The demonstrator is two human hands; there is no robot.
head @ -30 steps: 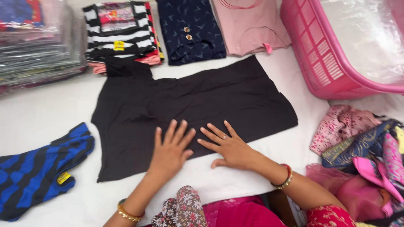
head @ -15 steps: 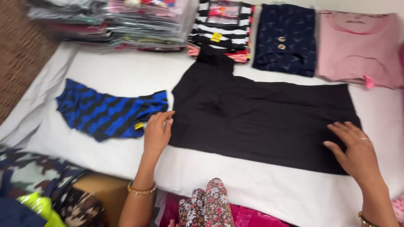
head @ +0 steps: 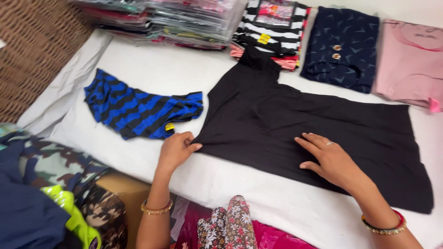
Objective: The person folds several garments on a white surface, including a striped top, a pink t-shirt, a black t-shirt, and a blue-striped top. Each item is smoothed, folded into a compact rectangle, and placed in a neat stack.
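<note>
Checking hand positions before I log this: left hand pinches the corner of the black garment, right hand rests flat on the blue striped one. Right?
Not quite. In the head view the right hand rests flat on the black garment, not the blue striped garment. The left hand does pinch the black garment's corner.

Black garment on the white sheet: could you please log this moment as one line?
left hand: pinching black garment corner | right hand: flat on it | blue striped garment: beside

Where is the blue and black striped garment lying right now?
In the head view, the blue and black striped garment lies on the white sheet, left of the black garment, just above the left hand pinching that garment's corner.
</note>
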